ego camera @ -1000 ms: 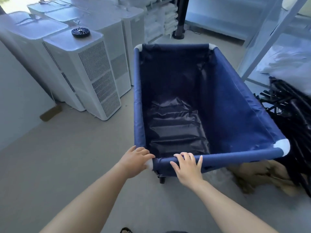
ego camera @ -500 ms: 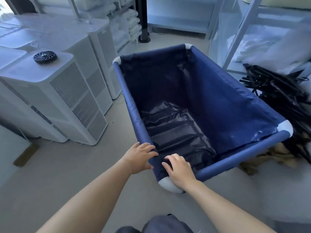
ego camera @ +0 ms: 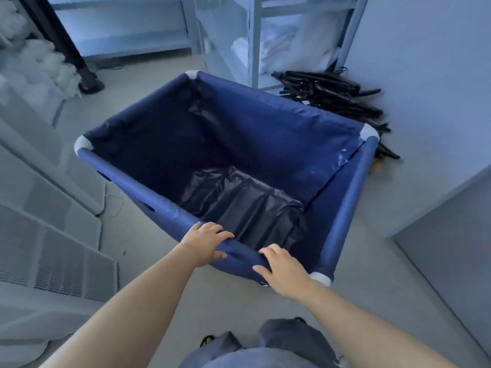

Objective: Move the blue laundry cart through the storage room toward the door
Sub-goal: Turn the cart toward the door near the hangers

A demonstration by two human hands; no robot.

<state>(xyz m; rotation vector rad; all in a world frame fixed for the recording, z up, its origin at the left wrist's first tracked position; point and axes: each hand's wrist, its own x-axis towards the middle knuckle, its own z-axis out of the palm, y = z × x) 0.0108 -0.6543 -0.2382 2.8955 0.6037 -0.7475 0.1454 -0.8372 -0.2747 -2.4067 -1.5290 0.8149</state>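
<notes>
1. The blue laundry cart is standing on the grey floor in the middle of the room, turned at an angle, with white caps showing at its four corners.
2. Its wheels and underside are lying out of sight beneath the fabric walls, and a dark crumpled liner is covering the bottom.
3. The white units on the left are being cut off by the edge of the view, and the white bundles at upper left are too blurred to identify.
4. A pile of black hangers is lying on the floor just beyond the cart's far right corner, partly hidden behind it, beside a pale metal shelf rack.
5. The left hand is gripping the near rail, fingers curling over the top and thumb pressing the outer side.
6. The right hand is resting on the same rail near the corner cap, fingers hooking over the edge, slightly spread.
</notes>
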